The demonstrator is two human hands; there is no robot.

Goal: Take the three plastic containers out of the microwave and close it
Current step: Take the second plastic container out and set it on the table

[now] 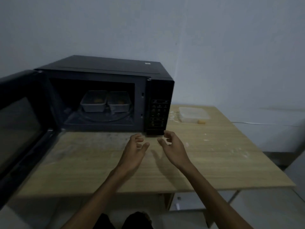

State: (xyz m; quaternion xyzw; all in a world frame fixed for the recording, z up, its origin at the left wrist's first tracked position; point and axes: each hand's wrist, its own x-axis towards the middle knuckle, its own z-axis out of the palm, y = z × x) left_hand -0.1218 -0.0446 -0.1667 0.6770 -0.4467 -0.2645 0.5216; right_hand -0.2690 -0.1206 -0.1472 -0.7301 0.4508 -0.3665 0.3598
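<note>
A black microwave [105, 70] stands on the wooden table [206, 162], its door [18, 126] swung wide open to the left. Inside, on the turntable, two clear plastic containers sit side by side: the left one [93, 103] and the right one [118, 103], each with something orange in it. A third clear container [193, 114] lies on the table to the right of the microwave. My left hand [134, 149] and my right hand [173, 146] hover over the table in front of the keypad, fingers curled apart, holding nothing.
A small yellow piece [201, 121] lies beside the container on the table. White crumbs and smears are scattered over the table's right half. A grey wall stands close behind. The table's front edge runs just ahead of my knees.
</note>
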